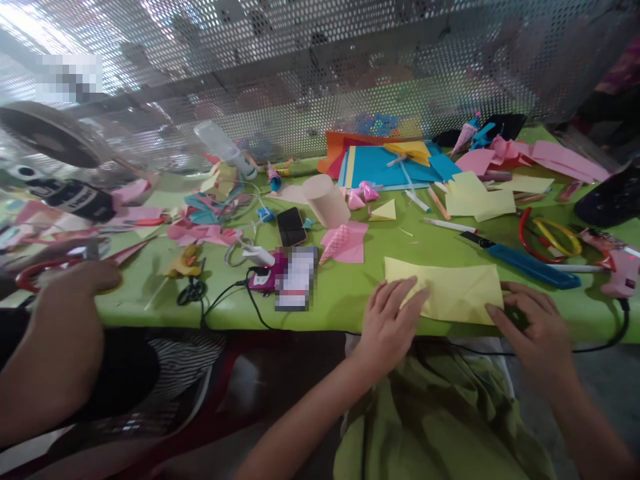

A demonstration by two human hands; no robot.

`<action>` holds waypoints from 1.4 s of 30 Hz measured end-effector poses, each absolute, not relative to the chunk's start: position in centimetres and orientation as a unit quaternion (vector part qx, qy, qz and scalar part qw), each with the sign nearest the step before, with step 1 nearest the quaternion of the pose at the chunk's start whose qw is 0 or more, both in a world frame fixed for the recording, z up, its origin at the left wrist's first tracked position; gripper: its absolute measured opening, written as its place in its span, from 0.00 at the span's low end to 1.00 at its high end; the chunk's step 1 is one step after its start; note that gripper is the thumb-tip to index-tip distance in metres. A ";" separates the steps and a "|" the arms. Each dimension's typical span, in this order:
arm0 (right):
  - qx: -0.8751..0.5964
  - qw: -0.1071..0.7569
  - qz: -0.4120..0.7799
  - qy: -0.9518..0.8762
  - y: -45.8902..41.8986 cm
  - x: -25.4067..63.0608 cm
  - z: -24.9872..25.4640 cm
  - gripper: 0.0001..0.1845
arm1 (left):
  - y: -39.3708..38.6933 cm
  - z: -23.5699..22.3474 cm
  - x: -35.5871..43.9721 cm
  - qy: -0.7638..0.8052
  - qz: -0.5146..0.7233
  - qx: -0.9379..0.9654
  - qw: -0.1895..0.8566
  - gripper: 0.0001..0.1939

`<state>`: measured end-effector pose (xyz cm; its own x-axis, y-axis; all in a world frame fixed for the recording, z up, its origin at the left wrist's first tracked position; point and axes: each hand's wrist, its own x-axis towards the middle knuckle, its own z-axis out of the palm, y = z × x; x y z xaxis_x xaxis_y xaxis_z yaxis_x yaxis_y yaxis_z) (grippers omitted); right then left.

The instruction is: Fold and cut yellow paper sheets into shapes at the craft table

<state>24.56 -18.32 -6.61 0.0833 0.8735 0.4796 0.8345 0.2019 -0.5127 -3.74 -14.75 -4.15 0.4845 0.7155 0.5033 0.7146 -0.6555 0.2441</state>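
Observation:
A folded yellow paper sheet [450, 290] lies near the front edge of the green table [350, 293]. My left hand [387, 320] rests flat on its left end, fingers stretched over the paper. My right hand [530, 320] presses fingertips on the sheet's lower right corner, fingers extended. Neither hand grips anything.
Another person's arm [60, 347] reaches in at the left beside red scissors [45, 270]. A phone [291, 227], a paper roll [326, 200], pink paper [345, 243], a blue cutter [525, 265], a pink glue gun [617, 267] and stacked coloured sheets [390, 167] crowd the table. A perforated metal screen [320, 73] stands behind.

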 end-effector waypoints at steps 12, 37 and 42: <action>-0.530 0.265 0.021 -0.805 -18.5 25.3 -6.5 0.20 | -15.2 -5.2 -3.6 0.385 0.153 0.905 0.093 0.21; -0.607 0.367 -0.004 -0.705 -18.0 26.5 -5.8 0.24 | -11.7 -2.8 -3.2 0.359 0.133 0.923 0.037 0.31; -0.648 0.343 -0.076 -0.676 -16.9 29.0 -5.1 0.23 | -12.1 -4.4 -2.2 0.321 0.075 0.940 0.085 0.34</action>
